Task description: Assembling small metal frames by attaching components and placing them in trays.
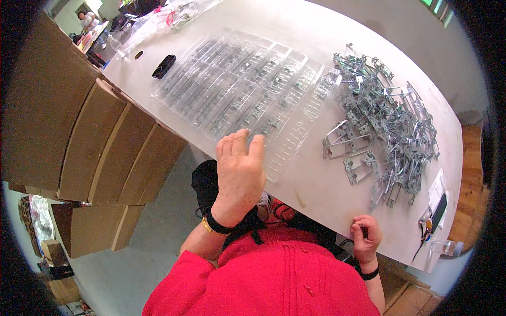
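Note:
My left hand [240, 171] reaches over the near edge of a clear plastic tray [289, 152] with its fingers stretched out and nothing visible in it. The tray has rows of long slots, many of them filled with small metal parts; the slots toward its right end look unfilled. Resting by the table's front edge, my right hand [367, 237] has its fingers curled in and the thumb against them; whatever it may hold is hidden. Beyond that hand lies a big tangled heap of silvery metal brackets [390, 126].
The white table [321, 197] also bears a black oblong object [164, 67], crumpled clear plastic bags [163, 23] and a black-handled tool [438, 213] at the right edge. Cardboard boxes [105, 137] stand along the left. A person [88, 22] is far off at the upper left.

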Motion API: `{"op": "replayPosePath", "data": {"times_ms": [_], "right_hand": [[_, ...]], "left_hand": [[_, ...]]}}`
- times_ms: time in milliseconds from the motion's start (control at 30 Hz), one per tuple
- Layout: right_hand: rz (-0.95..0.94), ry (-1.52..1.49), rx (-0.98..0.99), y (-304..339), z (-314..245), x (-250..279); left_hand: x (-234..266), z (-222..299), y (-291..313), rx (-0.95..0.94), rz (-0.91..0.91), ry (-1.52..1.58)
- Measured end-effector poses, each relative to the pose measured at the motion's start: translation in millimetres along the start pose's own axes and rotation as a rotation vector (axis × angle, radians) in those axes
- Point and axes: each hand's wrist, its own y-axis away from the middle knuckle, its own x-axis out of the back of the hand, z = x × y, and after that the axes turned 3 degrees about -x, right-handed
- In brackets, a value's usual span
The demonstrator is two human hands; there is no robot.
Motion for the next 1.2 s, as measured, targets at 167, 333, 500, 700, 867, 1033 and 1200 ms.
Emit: {"op": "replayPosePath", "data": {"times_ms": [167, 333, 500, 700, 867, 1033, 1200], "right_hand": [[-0.015, -0.01, -0.017, -0.6, -1.6, 0.3], [0.0, -0.025, 0.015, 0.5, -1.2, -1.1], [0.058, -0.14, -0.156, 3.3, -2.3, -3.4], [0.042, -0.068, 0.002, -4.7, -7.0, 0.2], [0.003, -0.153, -0.028, -7.3, -13.4, 4.3], [-0.054, -0.21, -0.095, 0.6, -13.2, 14.3], [-0.059, -0.104, -0.087, 12.4, -6.4, 37.5]], "left_hand": [[4.3, -10.6, -1.2, 0.081, 0.05, 0.002], [2.1, -16.5, 2.7, 0.055, -0.006, 0.009], [3.2, -14.2, 4.1, 0.046, -0.045, 0.008], [17.6, 29.1, 2.3, -0.037, 0.037, 0.108], [3.1, 86.0, 7.9, -0.238, -0.129, 0.41], [-17.2, 140.5, 7.4, -0.361, -0.287, 0.558], [-34.5, 175.0, -9.9, -0.414, -0.396, 0.568]]}}
